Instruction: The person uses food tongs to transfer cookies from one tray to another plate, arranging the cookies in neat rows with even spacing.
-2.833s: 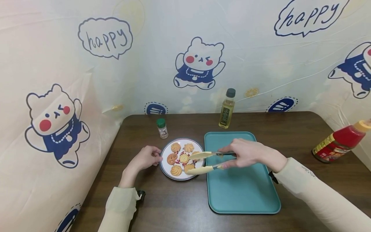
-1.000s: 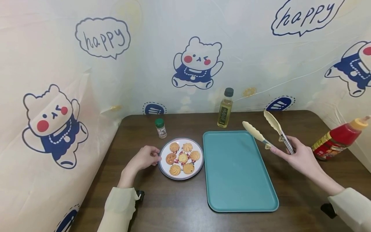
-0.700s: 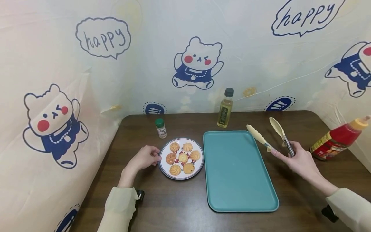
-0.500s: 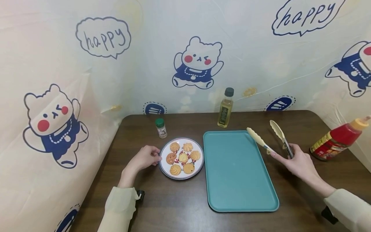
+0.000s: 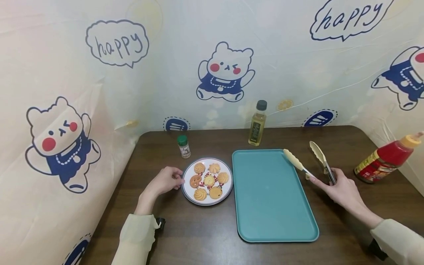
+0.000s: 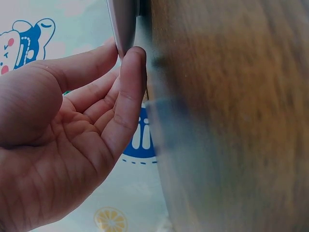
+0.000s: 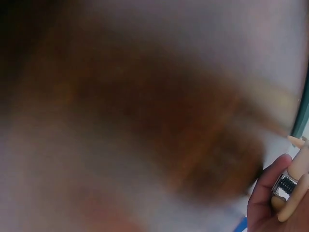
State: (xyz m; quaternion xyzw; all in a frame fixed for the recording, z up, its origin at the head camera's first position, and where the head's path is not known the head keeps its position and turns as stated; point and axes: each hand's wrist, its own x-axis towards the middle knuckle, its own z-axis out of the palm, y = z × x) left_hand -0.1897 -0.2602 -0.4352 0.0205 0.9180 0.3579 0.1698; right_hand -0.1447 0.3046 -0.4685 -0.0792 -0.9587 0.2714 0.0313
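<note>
My left hand (image 5: 165, 180) pinches the left rim of a round white plate (image 5: 207, 202) with blue edge lines. In the left wrist view, thumb and finger lie on either side of the plate's edge (image 6: 124, 24). Several cookies (image 5: 215, 192) are arranged on it, with small red bits among them. My right hand (image 5: 344, 190) holds metal tongs (image 5: 294, 161) with cream tips. Their arms are spread wide, with nothing between the tips. The left tip overlaps the far right corner of a teal tray (image 5: 275, 198); the other tip is right of the tray. The right wrist view is mostly blurred.
A green-capped shaker (image 5: 184, 147) stands behind the plate. Beyond the tray is a bottle of yellow oil (image 5: 257, 127). A red squeeze bottle (image 5: 381, 162) with a yellow cap stands to the right of the right hand. A printed cloth (image 5: 281, 73) hangs behind the brown table (image 5: 198, 235).
The tongs have moved right, from over the plate's right side to the tray's far right corner, and spread wide. Lately they sink slightly toward me. The left hand stays at the rim.
</note>
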